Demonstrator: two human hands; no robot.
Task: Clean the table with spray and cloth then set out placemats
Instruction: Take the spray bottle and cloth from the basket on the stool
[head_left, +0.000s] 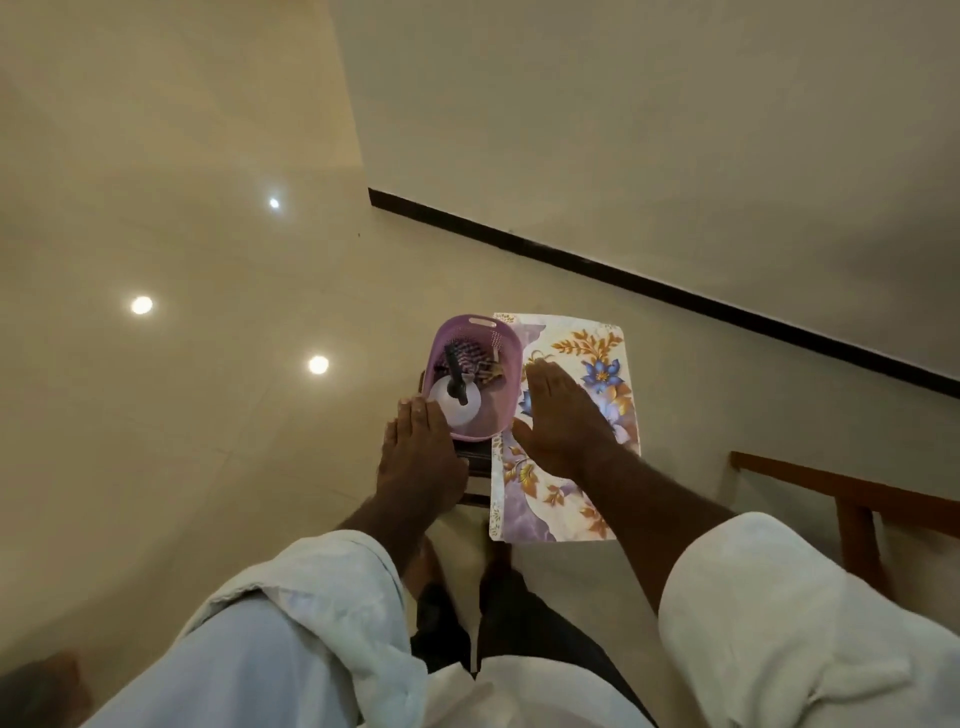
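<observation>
White sleeves (291, 623) reach forward, both hands flat and spread.
The left hand (415, 447) hovers by the pink basket (501, 374) holding the spray bottle (460, 400) and cloth (475, 358); the right hand (561, 415) lies fingers-together on the floral placemat (602, 364).

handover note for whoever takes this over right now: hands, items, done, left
Left hand: open, flat, at the near rim of the pink basket, gripping nothing.
Right hand: open, palm down over the floral placemat.
Spray bottle and cloth sit inside the basket, which stands beside the placemat on a small dark stand.
Done: nothing visible; no table surface in view.
Left: spray, wipe, set out placemats.
</observation>
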